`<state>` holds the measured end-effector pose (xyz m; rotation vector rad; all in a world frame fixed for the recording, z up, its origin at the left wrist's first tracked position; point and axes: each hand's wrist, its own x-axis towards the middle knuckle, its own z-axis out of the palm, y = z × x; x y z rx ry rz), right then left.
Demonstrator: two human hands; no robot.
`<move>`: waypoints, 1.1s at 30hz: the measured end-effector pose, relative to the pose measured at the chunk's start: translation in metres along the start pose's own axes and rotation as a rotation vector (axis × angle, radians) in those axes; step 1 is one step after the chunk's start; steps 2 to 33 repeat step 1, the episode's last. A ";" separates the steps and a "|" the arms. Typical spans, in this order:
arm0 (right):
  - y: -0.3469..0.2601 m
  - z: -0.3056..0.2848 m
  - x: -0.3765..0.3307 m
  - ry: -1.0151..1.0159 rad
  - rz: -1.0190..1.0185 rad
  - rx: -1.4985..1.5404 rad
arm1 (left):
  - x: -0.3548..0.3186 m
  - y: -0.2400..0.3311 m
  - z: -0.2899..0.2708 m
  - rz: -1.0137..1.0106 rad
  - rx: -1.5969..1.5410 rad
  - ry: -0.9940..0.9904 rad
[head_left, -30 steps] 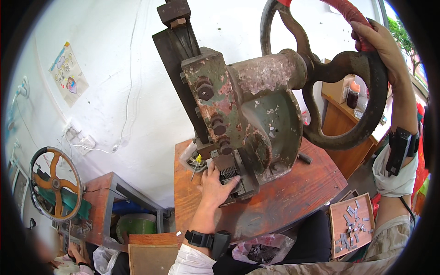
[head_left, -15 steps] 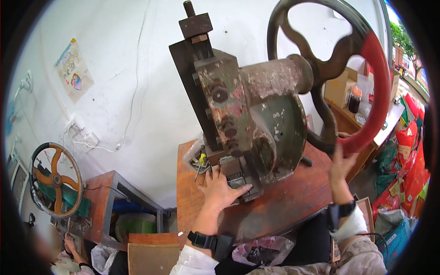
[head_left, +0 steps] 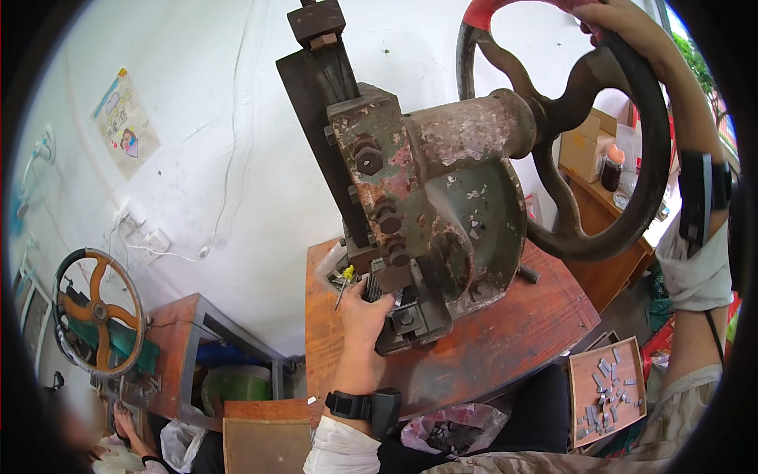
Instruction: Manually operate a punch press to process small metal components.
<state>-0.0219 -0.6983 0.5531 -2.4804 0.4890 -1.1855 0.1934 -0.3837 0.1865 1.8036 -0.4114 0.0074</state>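
Observation:
A heavy, worn green hand press (head_left: 379, 166) stands on a reddish-brown wooden table (head_left: 505, 347). My right hand (head_left: 620, 24) is closed round the rim of its large handwheel (head_left: 651, 170), at the red section up top. Down at the press's base, my left hand (head_left: 365, 314) is beside the lower die (head_left: 407, 320), just under the ram. Between its thumb and fingers shows a small ribbed grey metal piece (head_left: 373, 287), partly covered. Behind those fingers lies a yellow-handled screwdriver (head_left: 347, 274) at a clear plastic tub (head_left: 328, 265).
A shallow wooden tray (head_left: 572, 395) with several small grey metal pieces (head_left: 606, 391) lies at lower right. A plastic bag (head_left: 454, 430) sits near my lap. At left are another handwheel (head_left: 99, 310) and a person's hands (head_left: 126, 419). Cardboard boxes (head_left: 588, 146) stand behind the wheel.
The handwheel has turned, carrying its red section and my right hand from low right to the top. My left hand has drawn left off the die, its fingers closing on the ribbed piece.

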 end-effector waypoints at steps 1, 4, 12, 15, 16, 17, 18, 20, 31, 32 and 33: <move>-0.022 -0.004 -0.006 0.052 0.126 -0.078 | 0.000 0.005 0.003 0.005 -0.009 -0.011; -0.022 -0.004 -0.006 0.052 0.126 -0.078 | 0.000 0.005 0.003 0.005 -0.009 -0.011; -0.022 -0.004 -0.006 0.052 0.126 -0.078 | 0.000 0.005 0.003 0.005 -0.009 -0.011; -0.022 -0.004 -0.006 0.052 0.126 -0.078 | 0.000 0.005 0.003 0.005 -0.009 -0.011; -0.022 -0.004 -0.006 0.052 0.126 -0.078 | 0.000 0.005 0.003 0.005 -0.009 -0.011; -0.022 -0.004 -0.006 0.052 0.126 -0.078 | 0.000 0.005 0.003 0.005 -0.009 -0.011; -0.022 -0.004 -0.006 0.052 0.126 -0.078 | 0.000 0.005 0.003 0.005 -0.009 -0.011; -0.022 -0.004 -0.006 0.052 0.126 -0.078 | 0.000 0.005 0.003 0.005 -0.009 -0.011; -0.022 -0.004 -0.006 0.052 0.126 -0.078 | 0.000 0.005 0.003 0.005 -0.009 -0.011; -0.022 -0.004 -0.006 0.052 0.126 -0.078 | 0.000 0.005 0.003 0.005 -0.009 -0.011; -0.022 -0.004 -0.006 0.052 0.126 -0.078 | 0.000 0.005 0.003 0.005 -0.009 -0.011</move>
